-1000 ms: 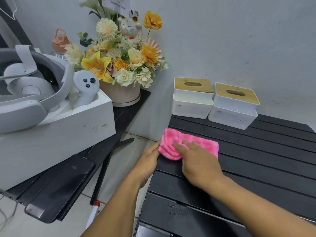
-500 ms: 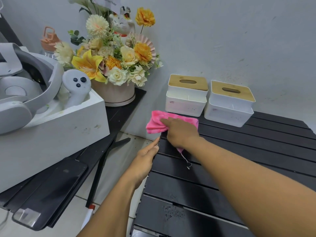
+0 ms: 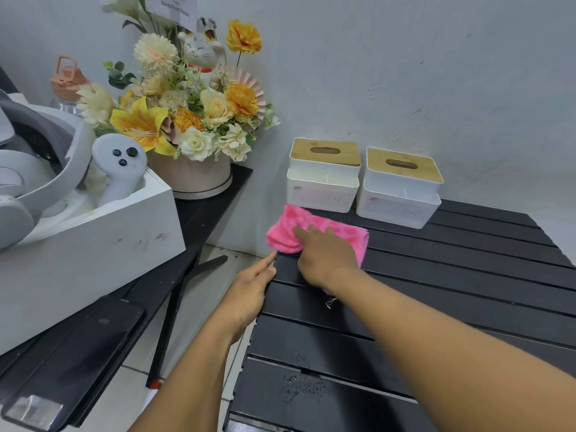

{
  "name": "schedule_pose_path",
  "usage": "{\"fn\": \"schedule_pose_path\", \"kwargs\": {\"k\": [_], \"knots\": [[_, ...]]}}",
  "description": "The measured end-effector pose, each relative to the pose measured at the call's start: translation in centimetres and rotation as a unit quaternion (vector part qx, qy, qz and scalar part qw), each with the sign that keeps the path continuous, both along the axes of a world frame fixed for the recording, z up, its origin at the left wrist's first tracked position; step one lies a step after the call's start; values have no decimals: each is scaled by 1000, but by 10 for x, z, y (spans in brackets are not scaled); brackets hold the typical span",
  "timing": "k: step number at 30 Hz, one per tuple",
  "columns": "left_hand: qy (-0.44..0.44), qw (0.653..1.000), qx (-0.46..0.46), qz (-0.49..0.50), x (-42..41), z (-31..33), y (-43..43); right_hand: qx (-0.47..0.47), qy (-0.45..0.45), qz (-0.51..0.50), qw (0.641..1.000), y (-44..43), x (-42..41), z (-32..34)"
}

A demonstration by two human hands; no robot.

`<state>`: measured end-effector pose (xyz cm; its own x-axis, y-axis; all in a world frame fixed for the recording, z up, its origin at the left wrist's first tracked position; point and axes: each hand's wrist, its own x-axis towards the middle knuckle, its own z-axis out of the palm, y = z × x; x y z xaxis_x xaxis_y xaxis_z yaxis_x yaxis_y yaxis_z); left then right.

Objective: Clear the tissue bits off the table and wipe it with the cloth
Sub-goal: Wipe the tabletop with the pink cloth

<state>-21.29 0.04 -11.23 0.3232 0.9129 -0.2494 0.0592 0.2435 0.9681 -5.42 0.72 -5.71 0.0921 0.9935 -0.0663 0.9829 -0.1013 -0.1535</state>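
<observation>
Cloth (image 3: pixel 314 227) just pushed out to eleven o'clock corner of the surface (image 3: pixel 467 291), right hand (image 3: pixel 327 260) grip wide and flat on it, left hand (image 3: pixel 249 291) wide at the edge: wiping underway.

We see the bunched pink cloth (image 3: pixel 314 231) lying at the black slatted desk's (image 3: pixel 436 275) far left corner.

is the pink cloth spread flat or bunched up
Bunched up: the pink cloth shows stacked folds at its left end, and the right hand presses it onto the black table.
</observation>
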Motion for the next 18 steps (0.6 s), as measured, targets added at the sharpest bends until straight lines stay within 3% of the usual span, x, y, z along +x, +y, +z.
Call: {"fn": "schedule_pose_path", "kwargs": {"k": [4,14,18], "knots": [[24,999,21,-15,6,5,3,-10,14,54,998,-10,8,0],[74,997,28,5,8,6,3,-19,19,-97,995,-12,44,2],[68,997,33,15,8,4,4,-12,19,-56,998,-6,7,4]]}}
